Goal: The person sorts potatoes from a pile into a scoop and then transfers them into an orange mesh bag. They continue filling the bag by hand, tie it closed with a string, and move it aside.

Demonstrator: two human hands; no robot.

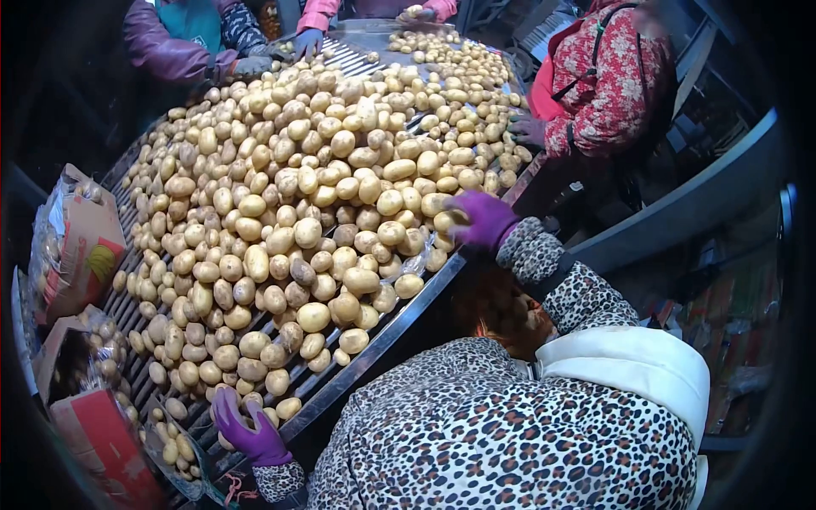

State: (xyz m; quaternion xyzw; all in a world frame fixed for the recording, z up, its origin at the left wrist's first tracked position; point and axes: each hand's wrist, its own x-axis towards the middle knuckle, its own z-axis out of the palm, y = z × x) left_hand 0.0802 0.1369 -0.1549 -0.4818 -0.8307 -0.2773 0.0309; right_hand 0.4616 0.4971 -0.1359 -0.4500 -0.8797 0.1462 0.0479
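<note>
The potatoes [308, 231] look smooth, the rack [387, 336] glossy metal, the box [92, 228] cardboard.

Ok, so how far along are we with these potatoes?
Partway at most, it seems. Done, apparently: potatoes already bagged or boxed along the left side. In hand: your left hand is at the near edge, your right hand at the right edge; any grip is unclear. Left: the big pile still covering most of the slatted table.

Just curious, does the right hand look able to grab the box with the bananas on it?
Probably not from there: the right hand is at one edge of the heap of potatoes, which lies between it and the banana box.
</note>
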